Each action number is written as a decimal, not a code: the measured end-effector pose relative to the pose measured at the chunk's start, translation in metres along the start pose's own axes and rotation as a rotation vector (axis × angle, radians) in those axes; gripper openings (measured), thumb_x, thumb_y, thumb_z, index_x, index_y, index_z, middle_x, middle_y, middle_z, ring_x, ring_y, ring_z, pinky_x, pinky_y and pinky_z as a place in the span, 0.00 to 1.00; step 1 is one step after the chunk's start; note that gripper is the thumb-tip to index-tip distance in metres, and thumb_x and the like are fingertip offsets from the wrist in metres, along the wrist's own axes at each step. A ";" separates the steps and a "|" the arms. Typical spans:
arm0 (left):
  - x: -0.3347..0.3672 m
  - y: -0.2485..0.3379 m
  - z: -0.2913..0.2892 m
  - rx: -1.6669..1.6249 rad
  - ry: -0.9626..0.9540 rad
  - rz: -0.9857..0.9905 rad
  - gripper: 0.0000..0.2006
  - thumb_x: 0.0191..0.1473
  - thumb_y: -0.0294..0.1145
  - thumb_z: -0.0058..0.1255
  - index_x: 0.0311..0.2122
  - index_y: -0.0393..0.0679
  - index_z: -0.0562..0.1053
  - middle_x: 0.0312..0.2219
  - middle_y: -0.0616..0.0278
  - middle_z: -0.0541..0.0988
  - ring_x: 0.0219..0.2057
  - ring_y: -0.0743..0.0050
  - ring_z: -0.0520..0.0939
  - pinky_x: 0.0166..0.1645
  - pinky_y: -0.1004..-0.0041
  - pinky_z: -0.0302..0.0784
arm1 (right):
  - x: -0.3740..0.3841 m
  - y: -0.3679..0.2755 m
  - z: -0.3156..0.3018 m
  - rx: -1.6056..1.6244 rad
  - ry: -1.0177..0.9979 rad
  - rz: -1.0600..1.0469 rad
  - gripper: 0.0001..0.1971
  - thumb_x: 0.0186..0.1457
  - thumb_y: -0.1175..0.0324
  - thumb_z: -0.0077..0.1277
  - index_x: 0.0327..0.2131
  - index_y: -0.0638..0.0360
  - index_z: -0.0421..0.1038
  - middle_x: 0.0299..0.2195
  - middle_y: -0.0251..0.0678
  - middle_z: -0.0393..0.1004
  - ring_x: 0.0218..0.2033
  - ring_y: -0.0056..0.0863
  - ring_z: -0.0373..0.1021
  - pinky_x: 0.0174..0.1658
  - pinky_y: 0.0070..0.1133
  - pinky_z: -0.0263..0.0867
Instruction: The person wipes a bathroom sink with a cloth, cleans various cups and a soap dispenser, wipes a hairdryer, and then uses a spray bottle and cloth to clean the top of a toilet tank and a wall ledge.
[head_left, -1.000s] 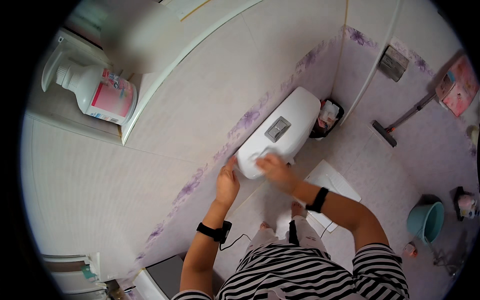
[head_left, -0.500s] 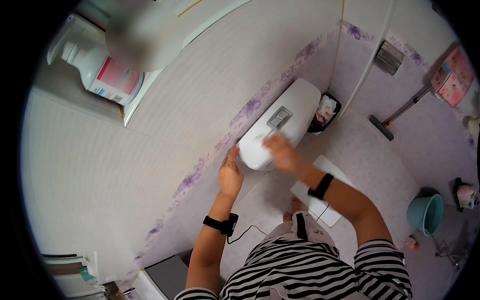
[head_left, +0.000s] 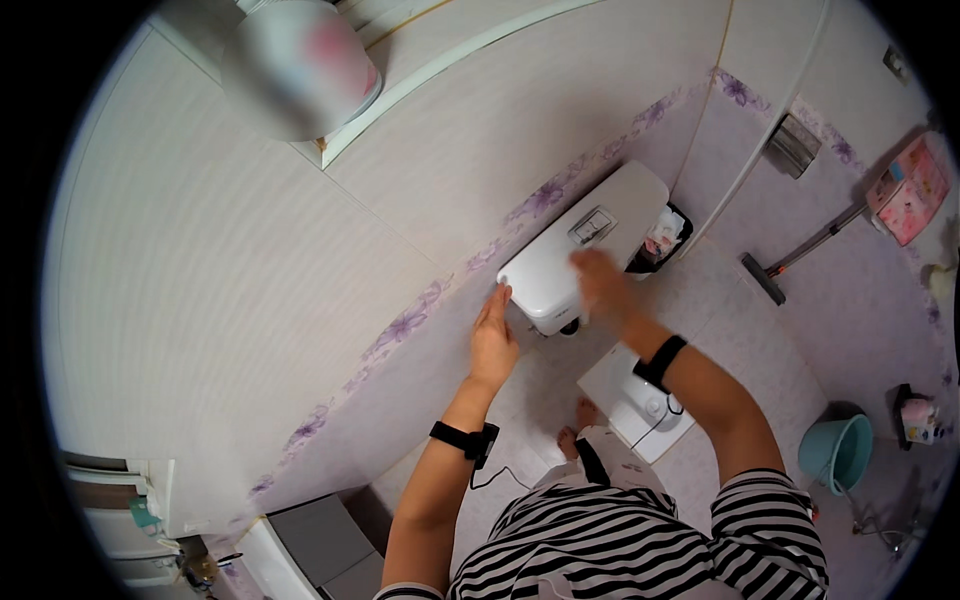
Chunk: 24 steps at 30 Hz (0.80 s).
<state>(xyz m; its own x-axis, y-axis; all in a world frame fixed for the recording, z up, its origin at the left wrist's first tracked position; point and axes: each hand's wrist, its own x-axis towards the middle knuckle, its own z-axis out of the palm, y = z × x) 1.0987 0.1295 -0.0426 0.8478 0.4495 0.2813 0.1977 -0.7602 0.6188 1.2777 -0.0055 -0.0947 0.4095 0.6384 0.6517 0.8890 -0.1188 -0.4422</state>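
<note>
A white toilet cistern with a silver flush button on its lid stands against the tiled wall. My left hand rests its fingertips at the cistern's near left corner, fingers stretched out, holding nothing. Over the front edge of the lid is my right hand, bent and smeared by motion. Whether it holds anything, such as a cloth or tissue, cannot be made out. Both wrists wear black straps, and a cable hangs from the left one.
Behind the cistern stands a black waste bin with crumpled paper. A squeegee leans on the right wall by a metal paper holder. A teal bucket is at lower right. At upper left, a blurred white bottle sits on a ledge.
The view has shifted, so the cistern sits farther right. My right hand has moved from over the lid toward its front edge. My left hand stays at the cistern's corner.
</note>
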 end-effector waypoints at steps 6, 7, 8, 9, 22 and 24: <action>-0.002 -0.003 -0.005 -0.055 -0.031 -0.056 0.33 0.39 0.10 0.34 0.56 0.39 0.55 0.49 0.54 0.68 0.50 0.54 0.67 0.52 0.69 0.65 | 0.019 -0.008 0.008 0.075 -0.111 -0.180 0.18 0.42 0.76 0.45 0.41 0.62 0.67 0.41 0.44 0.68 0.46 0.41 0.62 0.53 0.31 0.56; -0.002 -0.002 -0.006 0.032 -0.057 -0.023 0.34 0.39 0.10 0.35 0.56 0.39 0.54 0.49 0.55 0.68 0.50 0.53 0.67 0.51 0.68 0.65 | 0.026 0.021 -0.001 -0.006 -0.147 -0.013 0.18 0.40 0.77 0.46 0.40 0.62 0.68 0.41 0.44 0.69 0.45 0.41 0.63 0.51 0.32 0.57; -0.002 -0.002 -0.007 0.122 -0.079 0.006 0.34 0.38 0.10 0.35 0.57 0.39 0.53 0.50 0.56 0.68 0.50 0.52 0.67 0.51 0.67 0.66 | 0.037 0.044 -0.013 -0.120 -0.055 -0.041 0.19 0.38 0.78 0.47 0.40 0.63 0.69 0.39 0.45 0.69 0.44 0.41 0.64 0.50 0.31 0.57; 0.002 0.002 -0.003 0.113 -0.077 0.017 0.34 0.38 0.10 0.35 0.57 0.39 0.53 0.50 0.56 0.68 0.50 0.52 0.67 0.51 0.67 0.66 | 0.035 0.075 -0.025 -0.095 0.076 0.093 0.17 0.39 0.78 0.47 0.38 0.64 0.69 0.39 0.45 0.70 0.43 0.43 0.64 0.49 0.31 0.59; -0.030 -0.043 -0.013 -0.456 0.275 -0.348 0.29 0.42 0.10 0.31 0.54 0.38 0.57 0.47 0.54 0.68 0.40 0.72 0.75 0.40 0.79 0.68 | 0.035 -0.083 0.050 0.130 -0.453 -0.235 0.14 0.43 0.77 0.46 0.38 0.62 0.69 0.40 0.39 0.70 0.46 0.37 0.63 0.51 0.26 0.58; -0.043 -0.046 -0.019 -0.441 0.310 -0.396 0.26 0.44 0.11 0.32 0.52 0.38 0.60 0.48 0.56 0.65 0.37 0.72 0.76 0.35 0.81 0.70 | 0.020 -0.064 0.028 0.162 -0.377 -0.396 0.16 0.42 0.77 0.46 0.39 0.62 0.68 0.41 0.39 0.69 0.46 0.38 0.63 0.52 0.26 0.58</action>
<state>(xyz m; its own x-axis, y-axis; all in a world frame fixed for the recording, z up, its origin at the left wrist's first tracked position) 1.0441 0.1541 -0.0688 0.5591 0.8191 0.1282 0.1896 -0.2769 0.9420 1.2237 0.0365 -0.0705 -0.0768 0.8413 0.5351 0.9049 0.2842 -0.3169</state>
